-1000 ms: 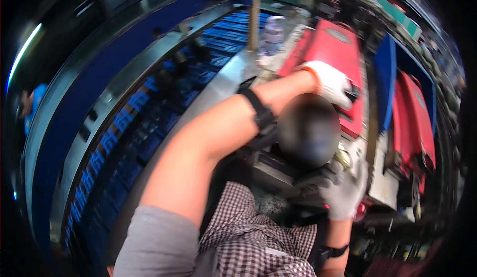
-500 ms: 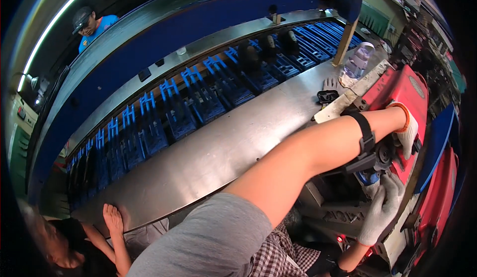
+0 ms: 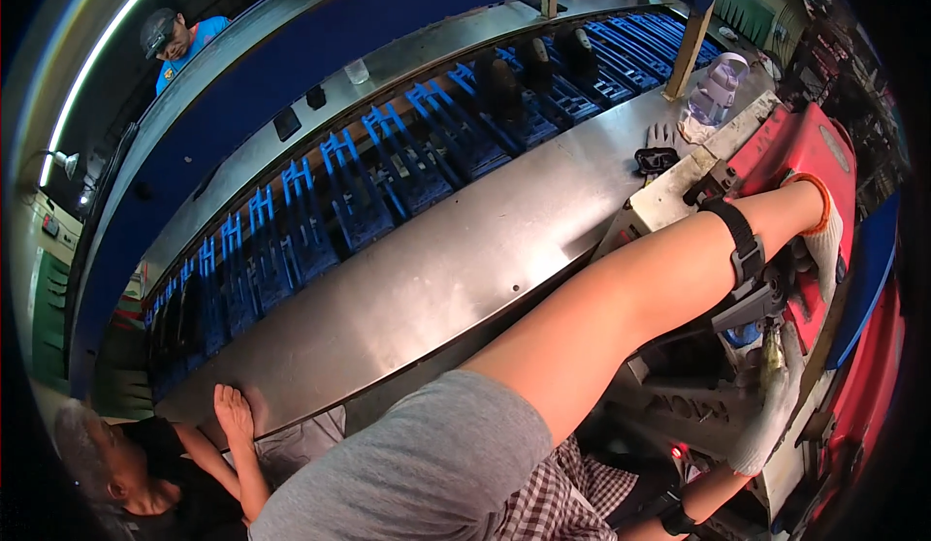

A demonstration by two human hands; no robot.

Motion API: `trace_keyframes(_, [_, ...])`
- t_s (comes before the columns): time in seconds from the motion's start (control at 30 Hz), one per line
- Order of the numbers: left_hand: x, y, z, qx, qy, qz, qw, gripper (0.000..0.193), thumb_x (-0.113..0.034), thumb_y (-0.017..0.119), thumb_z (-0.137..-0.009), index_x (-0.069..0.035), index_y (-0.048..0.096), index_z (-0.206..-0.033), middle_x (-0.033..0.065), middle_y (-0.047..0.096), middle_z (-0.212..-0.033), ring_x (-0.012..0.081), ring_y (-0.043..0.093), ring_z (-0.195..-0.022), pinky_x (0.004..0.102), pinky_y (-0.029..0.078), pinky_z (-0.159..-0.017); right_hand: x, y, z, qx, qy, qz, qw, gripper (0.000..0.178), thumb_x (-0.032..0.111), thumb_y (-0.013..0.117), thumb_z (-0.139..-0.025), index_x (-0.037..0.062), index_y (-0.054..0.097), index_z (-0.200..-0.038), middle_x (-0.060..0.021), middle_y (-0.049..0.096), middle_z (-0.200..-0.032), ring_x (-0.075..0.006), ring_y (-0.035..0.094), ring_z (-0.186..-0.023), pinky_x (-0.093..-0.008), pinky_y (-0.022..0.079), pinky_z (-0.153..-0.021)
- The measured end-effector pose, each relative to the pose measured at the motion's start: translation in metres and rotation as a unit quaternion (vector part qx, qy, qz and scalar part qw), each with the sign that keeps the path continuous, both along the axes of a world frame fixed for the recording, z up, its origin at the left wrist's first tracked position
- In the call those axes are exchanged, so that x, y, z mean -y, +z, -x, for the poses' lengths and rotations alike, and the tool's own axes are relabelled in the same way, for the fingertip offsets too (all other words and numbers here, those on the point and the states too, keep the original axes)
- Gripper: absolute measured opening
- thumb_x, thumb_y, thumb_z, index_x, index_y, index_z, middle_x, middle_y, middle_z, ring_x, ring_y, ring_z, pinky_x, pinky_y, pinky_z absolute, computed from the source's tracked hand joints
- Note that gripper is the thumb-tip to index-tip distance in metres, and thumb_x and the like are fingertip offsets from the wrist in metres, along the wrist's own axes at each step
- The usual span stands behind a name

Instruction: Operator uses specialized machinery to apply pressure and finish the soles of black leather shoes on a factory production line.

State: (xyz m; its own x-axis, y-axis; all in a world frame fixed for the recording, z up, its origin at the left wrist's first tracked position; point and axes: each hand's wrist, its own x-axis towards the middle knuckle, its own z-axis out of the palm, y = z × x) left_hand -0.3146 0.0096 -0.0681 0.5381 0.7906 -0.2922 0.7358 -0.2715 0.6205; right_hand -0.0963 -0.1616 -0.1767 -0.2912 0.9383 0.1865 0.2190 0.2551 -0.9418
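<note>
My left arm reaches across to the right, with a black strap and a dark device on it. My left hand, in a white glove with an orange cuff, lies over the side of a red machine housing; its fingers are mostly hidden. Below it, my right hand, also white-gloved, is raised close to the machine's front. A small shiny yellowish piece shows against its curled fingers, too blurred to name. Beside these hands a blue part sits on the machine.
A metal ledge runs along a conveyor of blue racks carrying dark upright shapes. A clear purplish bottle and black tray stand near the machine. One person's hand rests on the ledge; another person is behind.
The whole view has shifted slightly. My right hand has turned, and the shiny yellowish piece now shows at its fingers. My left hand stays at the red housing.
</note>
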Motion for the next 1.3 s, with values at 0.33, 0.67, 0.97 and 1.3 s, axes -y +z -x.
trace_keyframes(0.33, [0.022,0.008,0.006,-0.001,-0.001,-0.066,0.998,0.062,-0.069,0.087,-0.068,-0.010,0.081,-0.085,0.0039,0.076,-0.082,0.0204,0.071,-0.076,0.0364,0.057,-0.073,-0.012,-0.014,-0.014,0.017,-0.018,0.062,0.998,0.060,0.036,0.055,-0.103,-0.0053,0.056,-0.147,-0.0147,0.051,-0.151,-0.0267,0.057,-0.133,-0.0383,0.049,-0.110])
trace_keyframes(0.67, [0.085,-0.088,0.098,0.323,0.363,-0.609,0.627,0.052,-0.011,0.073,-0.085,-0.006,0.058,-0.135,0.0165,0.067,-0.118,0.0259,0.070,-0.100,0.0415,0.060,-0.083,0.003,-0.009,0.003,0.037,0.003,-0.102,0.994,0.061,0.041,0.051,-0.108,-0.0019,0.054,-0.151,-0.0128,0.063,-0.131,-0.0182,0.063,-0.101,-0.0302,0.052,-0.085])
trace_keyframes(0.97, [0.281,-0.217,0.388,0.003,0.835,-0.248,0.491,0.103,-0.042,0.077,-0.083,0.004,0.030,-0.162,0.0313,0.045,-0.160,0.0427,0.047,-0.148,0.0429,0.038,-0.122,0.005,-0.004,0.005,0.057,0.001,-0.159,0.986,0.057,0.036,0.050,-0.108,0.0001,0.055,-0.151,-0.0125,0.063,-0.132,-0.0178,0.061,-0.106,-0.0324,0.052,-0.094])
trace_keyframes(1.3, [0.627,-0.268,0.511,0.013,0.973,-0.218,0.079,0.097,-0.044,0.076,-0.081,-0.001,0.035,-0.158,0.0269,0.058,-0.149,0.0408,0.061,-0.132,0.0486,0.049,-0.108,0.009,0.013,0.016,0.053,0.032,-0.102,0.993,0.051,0.026,0.055,-0.097,-0.0036,0.063,-0.138,-0.0187,0.065,-0.141,-0.0315,0.058,-0.134,-0.0424,0.039,-0.119])
